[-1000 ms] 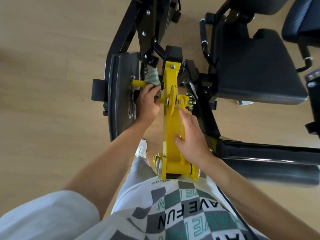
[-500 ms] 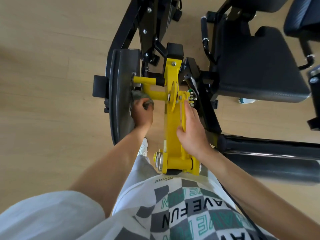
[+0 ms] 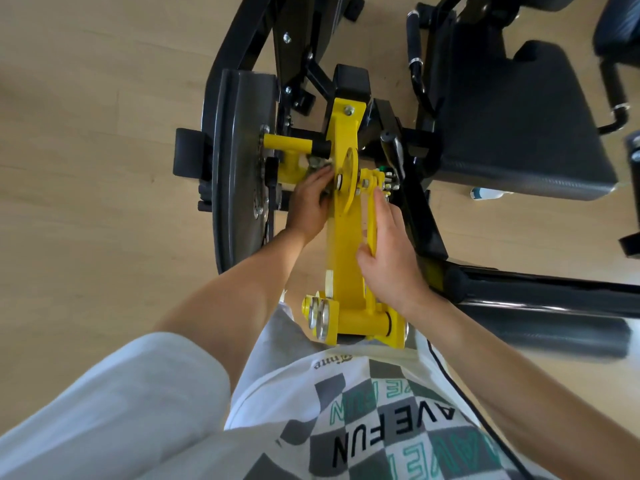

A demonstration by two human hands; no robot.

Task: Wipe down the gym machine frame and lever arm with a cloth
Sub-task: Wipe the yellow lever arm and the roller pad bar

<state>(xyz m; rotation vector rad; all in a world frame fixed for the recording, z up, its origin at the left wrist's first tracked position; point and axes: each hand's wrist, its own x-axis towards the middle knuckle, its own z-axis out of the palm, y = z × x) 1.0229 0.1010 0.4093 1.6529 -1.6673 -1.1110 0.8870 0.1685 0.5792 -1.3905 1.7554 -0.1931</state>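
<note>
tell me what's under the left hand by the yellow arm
A bit of grey-green cloth shows beyond the fingertips of the left hand, beside the yellow lever arm. The rest of it is covered.

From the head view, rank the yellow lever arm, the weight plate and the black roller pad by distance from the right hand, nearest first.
1. yellow lever arm, held by the right hand.
2. weight plate, left of the arm.
3. black roller pad, farthest left, beyond the plate.
</note>
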